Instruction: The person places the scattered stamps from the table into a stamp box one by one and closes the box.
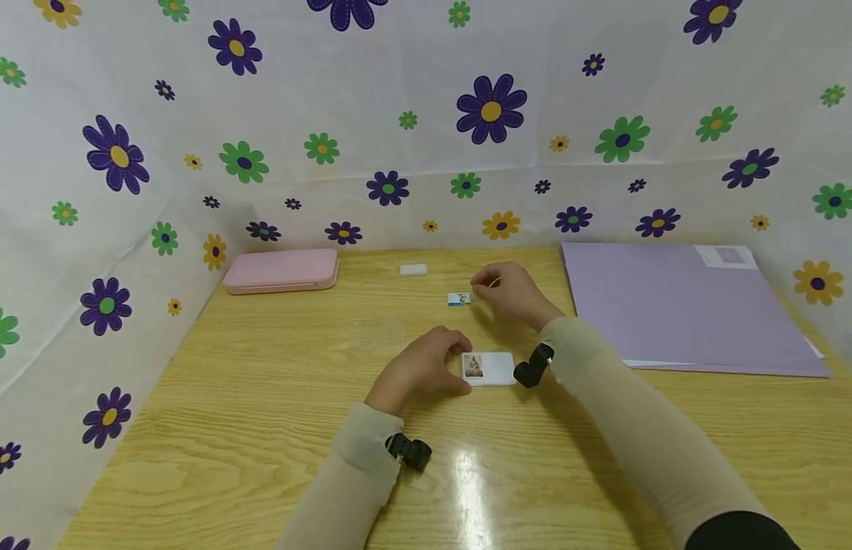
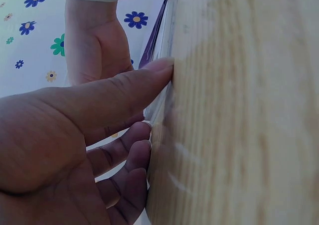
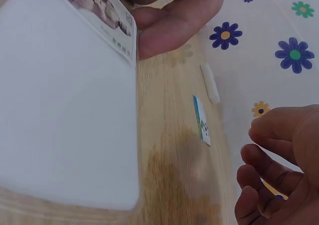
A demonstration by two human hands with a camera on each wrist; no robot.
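table; pink case, white block, printed card, white slab, purple folder

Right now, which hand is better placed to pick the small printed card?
Likely the right hand: nearer the small printed card and seemingly empty, while the left hand holds the white card.

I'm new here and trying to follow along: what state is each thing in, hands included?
Left hand: holding the white slab's left end
White slab: flat, picture side up
Right hand: raised beside the small card, fingers loosely bent, seemingly empty
Small card: lying flat, loose
Pink case: closed
White block: lying on its side or base, can't tell
Purple sheet: lying flat
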